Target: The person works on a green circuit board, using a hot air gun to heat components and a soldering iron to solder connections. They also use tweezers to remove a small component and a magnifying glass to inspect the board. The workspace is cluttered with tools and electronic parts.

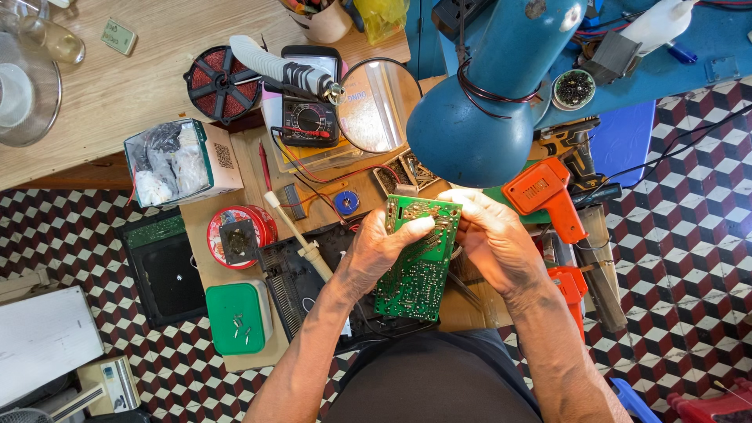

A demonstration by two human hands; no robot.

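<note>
A green circuit board (417, 270) is held upright over my lap, solder side toward me. My left hand (381, 249) grips its left edge, thumb laid across the top part. My right hand (493, 239) clasps the right edge near the top, fingers curled behind the board. A blue desk lamp (478, 110) hangs just above both hands and lights them.
A magnifying glass (378, 104) and a multimeter (310, 110) sit behind the board. A white-handled soldering iron (301, 239), a red round tin (239, 233) and a green box (239, 317) lie to the left. An orange glue gun (548, 196) lies to the right. Checkered floor surrounds the bench.
</note>
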